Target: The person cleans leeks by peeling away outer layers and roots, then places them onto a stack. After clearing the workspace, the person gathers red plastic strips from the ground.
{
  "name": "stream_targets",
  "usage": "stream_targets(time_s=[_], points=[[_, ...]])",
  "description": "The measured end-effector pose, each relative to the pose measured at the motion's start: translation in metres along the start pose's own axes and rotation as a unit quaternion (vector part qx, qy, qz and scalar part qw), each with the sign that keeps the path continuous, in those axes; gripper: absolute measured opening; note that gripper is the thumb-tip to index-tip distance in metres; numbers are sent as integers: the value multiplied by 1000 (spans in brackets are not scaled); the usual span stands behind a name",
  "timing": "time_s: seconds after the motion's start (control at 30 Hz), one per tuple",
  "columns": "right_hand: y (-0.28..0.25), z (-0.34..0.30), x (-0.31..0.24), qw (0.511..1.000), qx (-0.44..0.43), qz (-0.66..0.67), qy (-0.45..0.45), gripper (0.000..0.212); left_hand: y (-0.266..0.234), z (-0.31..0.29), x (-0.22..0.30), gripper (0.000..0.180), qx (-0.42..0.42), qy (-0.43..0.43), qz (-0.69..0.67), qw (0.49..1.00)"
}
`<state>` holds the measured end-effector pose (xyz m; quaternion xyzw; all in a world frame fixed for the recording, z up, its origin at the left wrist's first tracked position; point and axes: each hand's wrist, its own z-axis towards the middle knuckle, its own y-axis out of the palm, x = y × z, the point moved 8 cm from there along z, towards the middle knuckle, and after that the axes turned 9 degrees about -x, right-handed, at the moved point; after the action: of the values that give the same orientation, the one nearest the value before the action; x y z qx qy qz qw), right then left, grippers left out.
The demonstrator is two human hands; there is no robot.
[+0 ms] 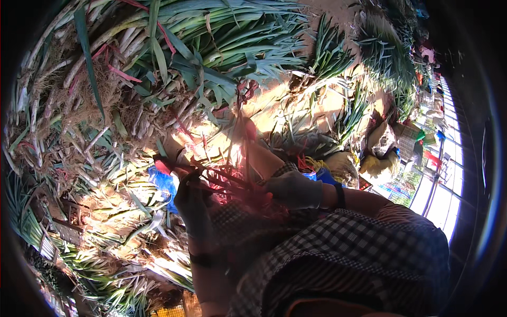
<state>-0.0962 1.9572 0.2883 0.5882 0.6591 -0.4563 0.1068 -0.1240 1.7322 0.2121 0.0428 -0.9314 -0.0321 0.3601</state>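
A tangle of red plastic tying strips [240,185] stretches between my hands, above my lap. My right hand [294,189], in a pale grey glove, is closed round the strips at their right end. On the other side, my gloved left hand [193,196] lies in shadow with its fingers pinched together on the strips' left ends. Some strands rise in a thin line to a knotted reddish bunch [246,91] in front of the leeks. Blur and shade hide the exact finger positions.
A large heap of leeks [237,37] with roots [100,90] fills the far left. More leeks [330,50] lie at the far right. Blue plastic [165,185] is beside my left hand. Sacks [343,169] stand to the right, and a small wooden stool [71,222] at left.
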Motion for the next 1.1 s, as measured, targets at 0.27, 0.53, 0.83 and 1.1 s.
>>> stream_targets(time_s=[0.27,0.53,0.83,1.1], points=[[-24,19,60,984,78,-3,158,21,-161,-38,-10,30,186,-59,44,980],[-49,-3,107,929,199,274,150,22,-281,-92,-60,52,314,-114,8,942],[-34,8,91,954,145,98,242,22,-182,-75,-77,61,202,-156,21,967],[-48,4,59,954,223,65,191,30,-44,-65,-111,33,28,-211,-81,974]])
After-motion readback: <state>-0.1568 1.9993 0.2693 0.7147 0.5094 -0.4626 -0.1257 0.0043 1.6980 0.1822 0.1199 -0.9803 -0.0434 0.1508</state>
